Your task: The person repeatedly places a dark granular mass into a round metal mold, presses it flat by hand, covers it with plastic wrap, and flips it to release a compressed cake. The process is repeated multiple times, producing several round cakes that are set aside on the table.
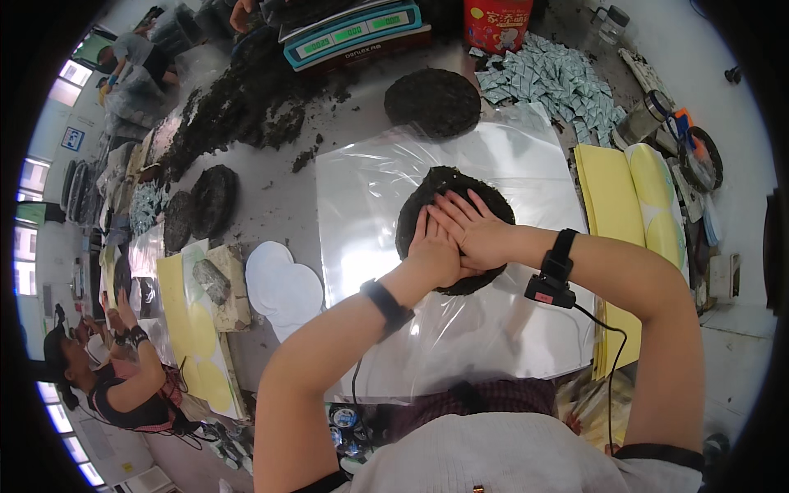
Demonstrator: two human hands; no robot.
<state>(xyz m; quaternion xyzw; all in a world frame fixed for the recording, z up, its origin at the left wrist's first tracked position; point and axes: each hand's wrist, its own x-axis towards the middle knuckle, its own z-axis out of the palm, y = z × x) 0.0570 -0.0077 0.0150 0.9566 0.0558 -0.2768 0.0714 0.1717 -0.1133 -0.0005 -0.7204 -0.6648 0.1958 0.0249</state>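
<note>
Both my hands lie flat on a round cake of dark, matted plant material [425, 191], which rests on a stack of clear plastic sheets [357, 215]. My left hand [437, 249] covers the lower middle of the cake. Over its fingertips and to the right, my right hand [474, 231] spreads its fingers. The two hands touch and partly hide the cake. Each wrist wears a black band with a cable. Beyond the sheets' far edge sits another dark round cake [433, 103].
Loose dark material [246, 105] is heaped at the back left, beside a digital scale [351, 37]. Small sachets [555, 80] lie before a red bucket [498, 24]. Yellow sheets [607, 203] are at the right, white paper discs [280, 286] at the left. A co-worker [129, 382] works farther left.
</note>
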